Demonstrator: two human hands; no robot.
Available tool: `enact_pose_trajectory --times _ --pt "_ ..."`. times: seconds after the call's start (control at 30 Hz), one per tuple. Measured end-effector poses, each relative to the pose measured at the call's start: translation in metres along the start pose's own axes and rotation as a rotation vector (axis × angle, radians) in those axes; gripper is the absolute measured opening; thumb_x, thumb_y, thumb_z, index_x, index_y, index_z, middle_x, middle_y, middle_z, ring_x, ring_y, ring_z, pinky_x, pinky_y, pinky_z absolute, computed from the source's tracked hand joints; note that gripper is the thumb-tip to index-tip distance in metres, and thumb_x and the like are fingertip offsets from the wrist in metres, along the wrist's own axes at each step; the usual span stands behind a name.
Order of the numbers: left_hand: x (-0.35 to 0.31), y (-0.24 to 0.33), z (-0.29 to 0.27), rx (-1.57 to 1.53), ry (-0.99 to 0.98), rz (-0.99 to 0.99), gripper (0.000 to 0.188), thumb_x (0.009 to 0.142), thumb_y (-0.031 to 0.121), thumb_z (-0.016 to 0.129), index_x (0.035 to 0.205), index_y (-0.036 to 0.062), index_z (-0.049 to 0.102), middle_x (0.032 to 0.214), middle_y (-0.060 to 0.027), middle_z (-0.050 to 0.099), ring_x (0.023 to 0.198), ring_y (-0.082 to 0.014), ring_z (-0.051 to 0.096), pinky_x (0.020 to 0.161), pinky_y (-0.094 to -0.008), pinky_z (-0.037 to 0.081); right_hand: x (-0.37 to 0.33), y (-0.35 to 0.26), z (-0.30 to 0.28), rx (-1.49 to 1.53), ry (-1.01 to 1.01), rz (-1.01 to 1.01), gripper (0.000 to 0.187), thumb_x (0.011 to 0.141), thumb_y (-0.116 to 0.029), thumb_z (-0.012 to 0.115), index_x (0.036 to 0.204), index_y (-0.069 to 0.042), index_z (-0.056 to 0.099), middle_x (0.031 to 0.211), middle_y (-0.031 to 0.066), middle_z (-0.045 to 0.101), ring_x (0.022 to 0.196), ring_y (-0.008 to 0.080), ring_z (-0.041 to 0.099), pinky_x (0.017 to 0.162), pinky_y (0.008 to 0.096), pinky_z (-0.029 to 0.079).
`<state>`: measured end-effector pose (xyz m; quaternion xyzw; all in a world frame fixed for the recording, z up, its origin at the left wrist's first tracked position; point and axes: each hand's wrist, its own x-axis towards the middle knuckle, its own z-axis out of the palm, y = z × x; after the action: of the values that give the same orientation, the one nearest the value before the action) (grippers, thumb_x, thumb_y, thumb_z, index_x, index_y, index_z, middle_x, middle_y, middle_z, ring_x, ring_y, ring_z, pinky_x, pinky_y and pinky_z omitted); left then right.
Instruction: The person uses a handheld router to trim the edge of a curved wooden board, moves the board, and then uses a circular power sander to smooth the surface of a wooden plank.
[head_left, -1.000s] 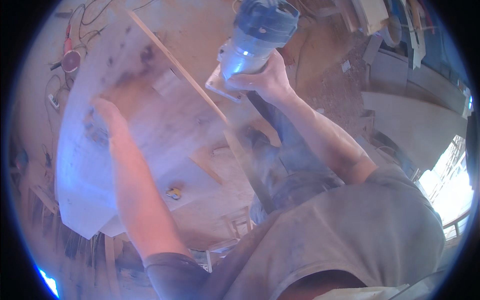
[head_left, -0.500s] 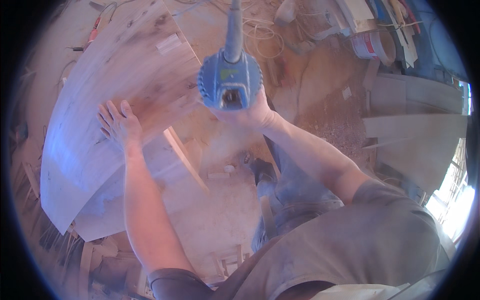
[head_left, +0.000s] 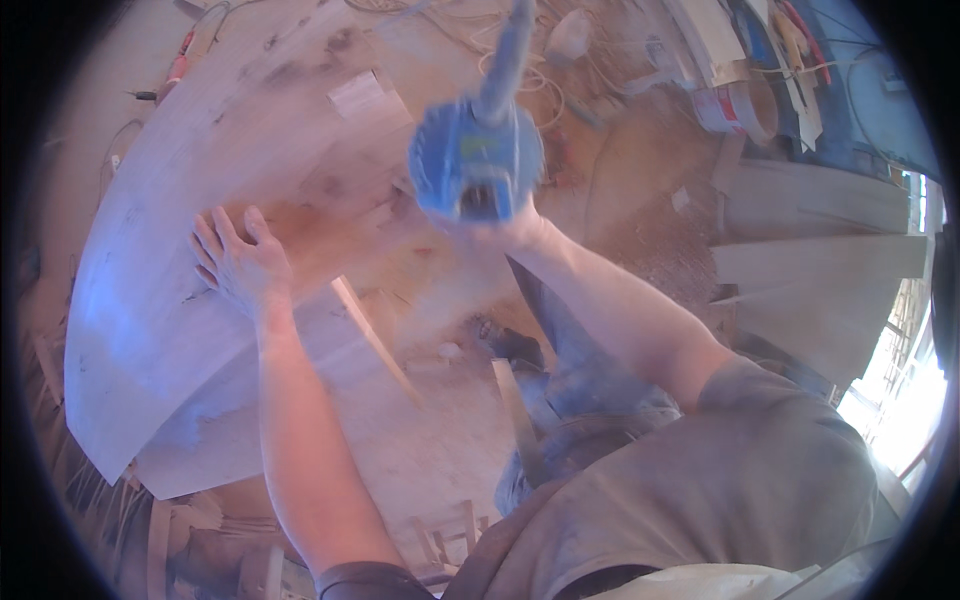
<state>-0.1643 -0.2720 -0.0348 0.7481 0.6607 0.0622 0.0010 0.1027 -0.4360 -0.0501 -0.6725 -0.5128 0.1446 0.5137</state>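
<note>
My left hand [head_left: 243, 262] lies flat with fingers spread on a large curved wooden panel [head_left: 200, 150], near its middle. My right hand [head_left: 520, 228] grips a blue power tool [head_left: 478, 160] from below. Its rounded, ridged end faces up, and a grey hose or cord [head_left: 506, 60] rises from it. The tool is blurred, and its body hides most of my right fingers. What its working end touches is hidden. A pale haze hangs over the panel around the tool.
A narrow wooden strip [head_left: 372, 335] slants beside the panel. Large boards [head_left: 820, 265] lie at the right, below a white bucket [head_left: 745, 110]. Coiled cable and scraps lie on the dusty floor at the back. A red-handled tool [head_left: 178, 68] lies far left.
The blue power tool and my right hand have shifted slightly right, and its hose leans more to the right. My left hand stays on the panel. The view has shifted slightly; haze looks thicker.
</note>
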Motion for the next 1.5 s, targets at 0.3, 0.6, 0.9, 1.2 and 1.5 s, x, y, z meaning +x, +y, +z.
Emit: enact_pose_trajectory --times 0.3,0.6,0.9,1.2,1.5 --pt "0.003 0.003 -0.003 -0.039 0.002 0.019 0.068 0.105 0.054 0.042 0.157 0.0089 0.042 0.169 -0.0118 0.026 0.157 -0.0326 0.019 0.126 -0.0562 0.014 0.059 -0.023 -0.002 0.438 -0.018 0.207 0.059 0.077 -0.02 0.081 0.125 -0.002 0.052 0.121 0.0161 0.068 0.11 0.0305 0.068 0.094 0.0399 0.053" --pt "0.001 0.005 -0.004 -0.026 0.013 0.019 0.065 0.106 0.049 0.043 0.156 0.0074 0.043 0.17 -0.0124 0.024 0.157 -0.0335 0.018 0.125 -0.0562 0.015 -0.03 -0.034 -0.026 1.365 -0.051 0.46 0.051 0.098 -0.028 0.065 0.141 -0.005 0.05 0.137 0.0128 0.059 0.126 0.0288 0.059 0.107 0.0423 0.05" --pt "0.001 0.008 -0.007 0.025 -0.005 0.035 0.065 0.106 0.047 0.044 0.155 0.0043 0.043 0.17 -0.0137 0.023 0.157 -0.036 0.018 0.125 -0.0568 0.017 0.031 0.005 0.018 -0.14 0.051 -0.11 0.074 0.075 -0.02 0.086 0.136 -0.003 0.049 0.125 0.0144 0.067 0.112 0.0293 0.068 0.096 0.0393 0.053" --pt "0.001 0.01 -0.015 0.038 -0.034 0.014 0.064 0.106 0.045 0.046 0.154 0.0029 0.044 0.169 -0.0155 0.023 0.157 -0.0367 0.017 0.126 -0.0568 0.014 0.136 -0.01 0.051 0.104 0.228 0.143 0.069 0.073 -0.022 0.086 0.127 -0.005 0.045 0.11 0.0152 0.071 0.1 0.0367 0.071 0.087 0.0429 0.056" --pt "0.003 0.009 -0.014 -0.035 -0.039 0.036 0.064 0.105 0.045 0.047 0.151 0.0005 0.047 0.169 -0.0171 0.024 0.157 -0.038 0.015 0.125 -0.0577 0.011 0.227 -0.011 0.073 0.019 0.325 0.119 0.068 0.072 -0.024 0.086 0.121 -0.005 0.043 0.11 0.0166 0.07 0.103 0.036 0.07 0.089 0.0442 0.055"
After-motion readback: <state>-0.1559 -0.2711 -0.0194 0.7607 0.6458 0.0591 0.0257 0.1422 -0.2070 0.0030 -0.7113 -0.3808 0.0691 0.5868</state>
